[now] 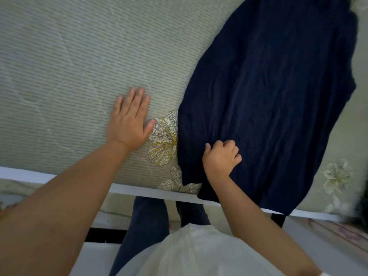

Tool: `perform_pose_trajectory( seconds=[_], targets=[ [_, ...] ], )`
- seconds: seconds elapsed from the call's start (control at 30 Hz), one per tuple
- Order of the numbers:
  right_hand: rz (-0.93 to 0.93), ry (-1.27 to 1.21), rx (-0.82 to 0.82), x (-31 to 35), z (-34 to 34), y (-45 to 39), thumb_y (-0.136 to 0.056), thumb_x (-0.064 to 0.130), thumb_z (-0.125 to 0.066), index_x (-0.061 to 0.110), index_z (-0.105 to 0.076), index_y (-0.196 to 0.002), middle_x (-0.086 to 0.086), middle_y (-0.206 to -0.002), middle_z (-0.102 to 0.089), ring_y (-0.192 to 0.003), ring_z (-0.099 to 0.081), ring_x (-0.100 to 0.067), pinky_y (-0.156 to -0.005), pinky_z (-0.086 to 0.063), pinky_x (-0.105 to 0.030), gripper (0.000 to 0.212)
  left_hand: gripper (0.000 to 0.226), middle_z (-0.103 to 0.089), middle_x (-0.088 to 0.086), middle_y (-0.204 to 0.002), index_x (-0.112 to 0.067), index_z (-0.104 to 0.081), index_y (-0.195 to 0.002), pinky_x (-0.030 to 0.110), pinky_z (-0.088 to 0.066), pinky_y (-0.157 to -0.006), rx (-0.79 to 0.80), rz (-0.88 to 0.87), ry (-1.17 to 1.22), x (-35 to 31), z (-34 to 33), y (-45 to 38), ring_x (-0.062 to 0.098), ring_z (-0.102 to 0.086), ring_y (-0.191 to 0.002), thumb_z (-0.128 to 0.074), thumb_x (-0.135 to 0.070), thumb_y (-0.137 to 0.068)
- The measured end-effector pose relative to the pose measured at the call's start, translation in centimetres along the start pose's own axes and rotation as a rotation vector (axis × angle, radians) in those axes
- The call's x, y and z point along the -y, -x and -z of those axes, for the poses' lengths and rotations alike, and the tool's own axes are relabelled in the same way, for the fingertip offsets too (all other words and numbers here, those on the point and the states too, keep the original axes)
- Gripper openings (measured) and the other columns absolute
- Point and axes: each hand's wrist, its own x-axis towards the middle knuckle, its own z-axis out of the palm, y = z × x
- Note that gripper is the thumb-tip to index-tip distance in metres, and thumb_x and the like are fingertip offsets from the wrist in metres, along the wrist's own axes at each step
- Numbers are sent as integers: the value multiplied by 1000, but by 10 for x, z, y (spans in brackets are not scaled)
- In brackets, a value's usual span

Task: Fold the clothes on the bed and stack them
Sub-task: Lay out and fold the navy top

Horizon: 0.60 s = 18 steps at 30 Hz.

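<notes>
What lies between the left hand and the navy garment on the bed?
In the head view, only bed cover with a printed flower separates the flat left hand from the navy garment.

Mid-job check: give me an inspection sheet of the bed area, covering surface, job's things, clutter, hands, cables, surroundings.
Surface: green quilted bedspread with a flower print.
Job's things: navy garment spread flat, unfolded, its near end hanging over the bed edge.
Clutter: nothing seen.
Hands: left hand flat on the bedspread; right hand gripping the garment's near part.
Cables: nothing seen.
Surroundings: white bed frame; floor below, blurred.
</notes>
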Motion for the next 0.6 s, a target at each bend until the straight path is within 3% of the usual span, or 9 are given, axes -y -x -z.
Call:
perform_pose_trajectory(
  seconds=[0.13, 0.2, 0.27, 0.37, 0.47, 0.53, 0.6],
  targets=[
    [-56, -83, -14, 7, 4, 0, -94, 24, -45, 8, -60, -112, -8, -125, -43, -117, -35, -25, -98, -19, -38, 28, 72, -23, 15, -149, -2, -21, -141, 30, 11, -109, -17, -20, 1, 1, 1, 0, 25, -13, -139, -14, -48, -86],
    [31, -183, -156, 10, 14, 5, -92, 18, -49, 3, -63, -102, -10, -123, -50, -113, -42, -27, -95, -20, -39, 23, 71, -18, 12, -149, -2, -20, -141, 29, 12, -108, -28, -20, 7, 1, 1, -1, 20, -9, -136, -14, -48, -86],
    [128, -353, -294, 13, 34, 11, -90, 9, -51, -2, -62, -90, -14, -108, -61, -95, -55, -29, -94, -24, -41, 15, 71, -7, 5, -146, -5, -14, -140, 26, 15, -108, -42, -19, -2, 2, 2, 0, 16, -3, -135, -11, -50, -85],
    [118, -535, -244, 8, 77, 6, -95, 7, -42, -1, -55, -94, -5, -74, -58, -68, -51, -20, -100, -26, -39, 14, 68, 3, -1, -146, -10, -8, -142, 24, 18, -107, -6, -9, 6, 1, 7, -1, 12, 5, -136, -17, -51, -89],
    [149, -611, -176, -14, 119, -12, -95, 7, -44, 7, -44, -81, 7, -60, -42, -62, -44, -17, -78, -38, -34, 14, 62, -7, 5, -154, -11, -17, -145, 32, 7, -112, 54, 15, 23, -5, 18, -4, 17, -1, -142, -36, -41, -95],
    [217, -627, -176, -37, 145, -20, -92, 4, -48, 5, -46, -79, 4, -64, -46, -61, -44, -16, -61, -31, -22, 13, 59, -14, 8, -154, -9, -26, -143, 37, -1, -112, 84, 39, 14, -12, 29, -9, 20, -7, -143, -43, -35, -93],
    [315, -601, -275, -66, 169, -25, -87, -3, -54, 0, -51, -79, -5, -70, -55, -61, -47, -16, -58, -30, -17, 8, 53, -21, 12, -152, -6, -34, -139, 40, -9, -112, 98, 42, 20, -23, 41, -18, 23, -13, -142, -46, -30, -93]
  ],
)
